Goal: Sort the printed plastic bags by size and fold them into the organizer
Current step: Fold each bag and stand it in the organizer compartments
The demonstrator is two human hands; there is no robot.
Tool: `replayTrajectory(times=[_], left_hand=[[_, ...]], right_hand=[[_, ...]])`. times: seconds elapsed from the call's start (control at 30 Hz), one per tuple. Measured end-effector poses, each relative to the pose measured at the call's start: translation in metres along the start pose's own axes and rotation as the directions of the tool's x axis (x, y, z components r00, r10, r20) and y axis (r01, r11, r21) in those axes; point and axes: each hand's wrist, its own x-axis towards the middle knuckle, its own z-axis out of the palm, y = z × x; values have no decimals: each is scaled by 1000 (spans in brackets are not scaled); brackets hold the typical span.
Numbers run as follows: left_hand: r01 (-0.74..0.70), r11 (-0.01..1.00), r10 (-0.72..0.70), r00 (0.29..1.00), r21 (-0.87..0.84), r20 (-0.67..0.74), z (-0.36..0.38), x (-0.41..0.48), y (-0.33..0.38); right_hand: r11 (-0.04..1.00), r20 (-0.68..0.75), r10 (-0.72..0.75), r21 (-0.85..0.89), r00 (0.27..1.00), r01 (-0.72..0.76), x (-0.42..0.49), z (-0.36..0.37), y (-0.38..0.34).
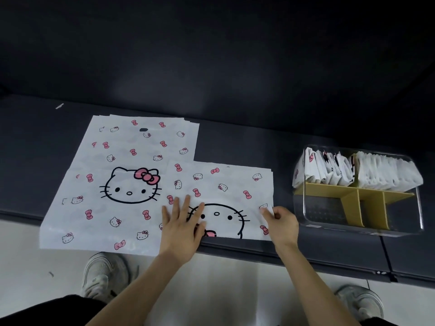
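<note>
Left hand (182, 228) presses flat, fingers spread; right hand (281, 222) pinches an edge; large bags (122, 184) lie stacked, unfolded; small bags (226, 184), under both hands, await folding; organizer (329, 212) holds folded bags (329, 170) in the back sections only; much seemingly remains.

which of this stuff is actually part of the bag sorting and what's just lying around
Part of the job: larger printed bags, spread flat; smaller printed bags, pressed by the left hand, pinched at the edge by the right hand; organizer holding folded bags.

Just lying about: white scrap on the dark surface; black cable by the organizer; shoes.
</note>
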Motion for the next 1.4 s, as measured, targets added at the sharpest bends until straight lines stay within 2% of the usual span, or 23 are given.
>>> replayTrajectory(times=[0.17,0.4,0.77,0.9,0.97,1.0,1.03,1.07,1.13,1.2,1.27,1.4], left_hand=[[-14,1000,14,999,-11,-48,9,-13,-3],[-10,999,7,996,-31,-85,12,-8,-6],[-2,1000,1,994,-16,-107,13,1,-6],[-1,1000,1,997,13,-71,12,1,-6],[4,999,-3,999,36,-45,12,1,-6],[11,999,-9,999,46,-36,12,1,-6],[15,999,-14,1000,48,-28,12,2,-6],[15,999,-14,1000,45,-25,12,2,-5],[14,999,-13,999,33,-29,12,2,-5],[12,1000,-11,999,24,-49,13,3,-5],[6,1000,-5,998,20,-66,14,4,-5],[3,999,0,999,43,-53,13,3,-5]], right_hand=[[998,-17,-26,-50,1000,25,5,0,-6],[993,-57,8,-114,998,-14,12,4,-8],[997,-60,7,-75,998,-12,13,6,-5],[997,-79,16,-68,997,-21,14,6,-4],[999,-105,-33,-46,994,29,8,7,-6],[991,-160,-111,-89,981,97,1,7,-7],[958,-244,-238,-220,940,185,-5,10,-6],[882,-266,-378,-395,887,258,-13,15,-2],[675,-94,-591,-601,801,428,-32,33,3],[568,110,-618,-623,779,538,-48,54,7],[578,203,-539,-618,818,534,-53,70,11],[614,226,-423,-640,877,461,-46,50,39]])
